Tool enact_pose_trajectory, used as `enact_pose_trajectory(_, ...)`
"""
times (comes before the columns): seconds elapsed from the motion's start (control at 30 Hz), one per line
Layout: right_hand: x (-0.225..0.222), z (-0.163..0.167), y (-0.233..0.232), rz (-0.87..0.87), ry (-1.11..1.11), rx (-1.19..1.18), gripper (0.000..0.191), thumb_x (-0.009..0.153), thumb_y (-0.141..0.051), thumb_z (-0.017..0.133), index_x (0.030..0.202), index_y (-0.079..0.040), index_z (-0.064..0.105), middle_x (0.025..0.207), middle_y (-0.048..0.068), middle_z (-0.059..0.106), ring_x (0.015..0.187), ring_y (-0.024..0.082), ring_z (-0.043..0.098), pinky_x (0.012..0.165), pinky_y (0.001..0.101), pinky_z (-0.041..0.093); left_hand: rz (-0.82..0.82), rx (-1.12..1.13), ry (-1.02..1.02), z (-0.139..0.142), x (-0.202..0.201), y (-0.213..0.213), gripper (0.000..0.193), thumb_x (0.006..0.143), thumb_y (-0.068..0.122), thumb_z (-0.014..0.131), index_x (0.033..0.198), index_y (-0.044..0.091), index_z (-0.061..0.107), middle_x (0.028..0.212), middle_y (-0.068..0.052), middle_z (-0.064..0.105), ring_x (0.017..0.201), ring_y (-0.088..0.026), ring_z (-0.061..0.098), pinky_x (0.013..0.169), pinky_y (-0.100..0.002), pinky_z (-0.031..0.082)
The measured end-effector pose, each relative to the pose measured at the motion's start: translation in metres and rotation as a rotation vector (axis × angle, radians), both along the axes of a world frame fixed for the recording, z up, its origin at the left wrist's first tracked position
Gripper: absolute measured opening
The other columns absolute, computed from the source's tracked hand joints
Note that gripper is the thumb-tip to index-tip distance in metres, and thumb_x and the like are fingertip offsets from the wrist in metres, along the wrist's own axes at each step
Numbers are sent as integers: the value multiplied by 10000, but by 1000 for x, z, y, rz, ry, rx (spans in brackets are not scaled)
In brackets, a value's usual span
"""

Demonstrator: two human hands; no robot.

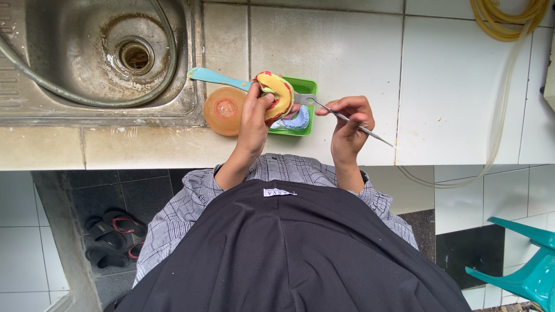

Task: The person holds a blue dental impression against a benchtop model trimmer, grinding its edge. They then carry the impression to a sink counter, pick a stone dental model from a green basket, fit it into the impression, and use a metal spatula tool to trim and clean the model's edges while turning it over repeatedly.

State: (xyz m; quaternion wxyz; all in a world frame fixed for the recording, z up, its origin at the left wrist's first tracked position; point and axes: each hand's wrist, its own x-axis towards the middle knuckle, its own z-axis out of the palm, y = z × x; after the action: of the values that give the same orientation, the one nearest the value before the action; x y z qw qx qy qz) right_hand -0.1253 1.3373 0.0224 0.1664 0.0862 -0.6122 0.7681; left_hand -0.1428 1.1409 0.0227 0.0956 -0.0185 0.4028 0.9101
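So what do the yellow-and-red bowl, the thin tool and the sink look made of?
The yellow-and-red bowl in the left hand looks like soft, matte rubber or plastic. The thin tool in the right hand is shiny grey, likely metal. The sink appears to be dull, stained steel.

Both forearms rise from grey checked sleeves, elbows tucked by the body, wrists close together; the left hand [256,112] stands upright, back toward the camera, fingers curled shut around what it grips; the right hand [348,124] is bent at the wrist, thumb and forefinger pinched, the remaining fingers folded loosely beneath.
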Motion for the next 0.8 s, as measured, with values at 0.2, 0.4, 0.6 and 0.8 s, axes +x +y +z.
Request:
enact_pose_trajectory(0.2, 2, 19, -13, 25, -102, 98, 225, 995, -40, 762, 1096, 6, 566, 1081, 157, 702, 1071, 245, 738, 985, 344, 618, -15, -142, 128, 6, 4, 2, 421, 1098, 118, 475, 1483, -46, 422, 1483, -133, 536, 1241, -219, 639, 1014, -430, 625)
enact_pose_trajectory(0.4, 5, 21, -13, 27, -21, 104, 204, 1013, -27, 732, 1091, -9, 544, 1126, 191, 707, 1103, 250, 735, 1025, 369, 626, 51, -370, 157, 14, 7, 3, 397, 1074, 176, 614, 1396, -45, 546, 1259, -102, 658, 1152, -168, 659, 952, -354, 633)
enact_pose_trajectory(0.6, 8, 21, -14, 7, 67, 112, 237, 1044, -71, 699, 1094, -19, 473, 1137, 225, 682, 1085, 262, 737, 1023, 417, 652, 221, -767, 386, 28, 11, 3, 328, 1022, 167, 709, 1269, -40, 647, 1146, -115, 690, 1062, -185, 687, 933, -319, 565)
enact_pose_trajectory(0.8, 7, 23, -17, -6, 160, 183, 243, 1051, -59, 676, 1104, -21, 442, 1165, 235, 656, 1123, 277, 717, 1000, 420, 658, 257, -847, 479, 43, 13, 5, 316, 968, 136, 765, 1205, -32, 640, 1118, -131, 686, 984, -201, 705, 871, -304, 573)
